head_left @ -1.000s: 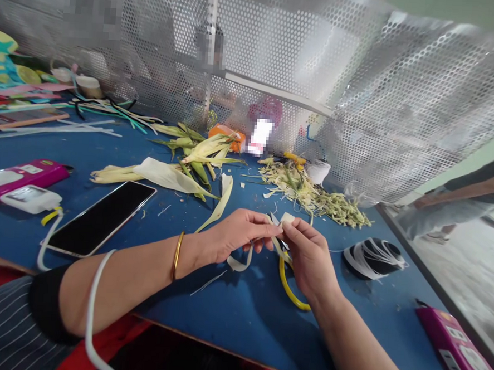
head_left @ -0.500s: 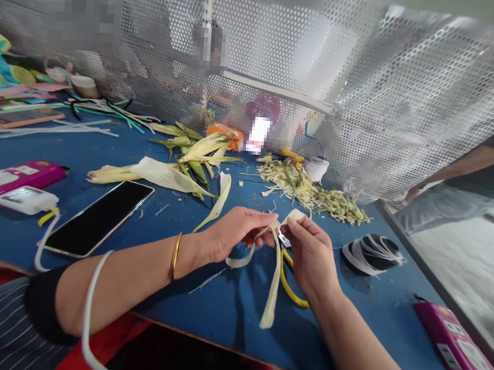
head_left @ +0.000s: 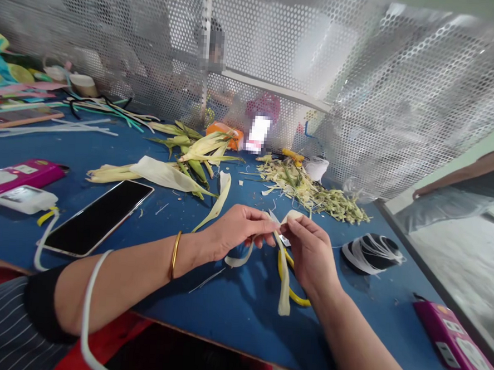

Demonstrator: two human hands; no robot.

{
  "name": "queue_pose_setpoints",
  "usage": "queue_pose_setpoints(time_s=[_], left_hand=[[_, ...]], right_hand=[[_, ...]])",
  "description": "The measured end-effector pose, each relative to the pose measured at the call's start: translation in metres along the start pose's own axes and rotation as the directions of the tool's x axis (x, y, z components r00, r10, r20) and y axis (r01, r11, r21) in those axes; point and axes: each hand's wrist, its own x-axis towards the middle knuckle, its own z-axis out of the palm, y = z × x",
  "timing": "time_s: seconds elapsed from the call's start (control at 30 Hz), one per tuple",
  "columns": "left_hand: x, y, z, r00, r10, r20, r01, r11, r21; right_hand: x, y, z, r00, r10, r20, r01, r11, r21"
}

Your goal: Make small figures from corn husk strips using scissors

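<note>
My left hand point(head_left: 244, 229) pinches a pale corn husk strip point(head_left: 283, 293) between thumb and fingers. One end of the strip hangs down in front, and a curled part loops below my left fingers. Close beside it, my right hand point(head_left: 310, 247) is closed on the husk too, its thumb and fingertips gripping a wider pale piece. The fingertips of both hands almost meet, and the exact join between the strips is hidden. Scissors with yellow handles point(head_left: 301, 300) lie on the table under my hands, partly covered by the strip.
Corn husks point(head_left: 164, 174) and a heap of shredded husk point(head_left: 297, 188) lie behind my hands. On the left are a phone point(head_left: 98, 218) and a purple device point(head_left: 34, 177); on the right, a spool of white thread point(head_left: 372, 254) and a purple power strip point(head_left: 457, 343). A person point(head_left: 460, 187) stands at right.
The hanging end of the husk strip has swung right, now crossing the scissors' handles. My fingertips have drawn slightly closer together. The person at right has shifted a little.
</note>
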Motion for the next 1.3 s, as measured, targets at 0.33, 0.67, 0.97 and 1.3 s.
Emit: queue_pose_setpoints(time_s=[0.33,0.67,0.97,1.3], left_hand=[[-0.002,0.001,0.003,0.999,0.000,0.054,-0.008,0.990,0.141],[-0.004,-0.004,0.008,0.997,-0.063,0.040,0.055,0.983,0.173],[-0.002,-0.004,0.006,0.995,-0.029,0.094,0.017,0.992,0.128],[0.001,-0.004,0.004,0.997,-0.045,-0.070,0.034,0.989,-0.145]], right_hand=[[-0.006,-0.001,0.006,0.959,0.116,0.257,-0.091,0.990,-0.110],[-0.007,0.009,0.006,0.990,0.044,0.130,-0.052,0.997,0.058],[-0.007,0.018,0.013,1.000,0.019,0.007,-0.019,0.990,0.138],[-0.003,0.012,0.009,0.991,0.000,0.132,0.002,1.000,-0.016]])
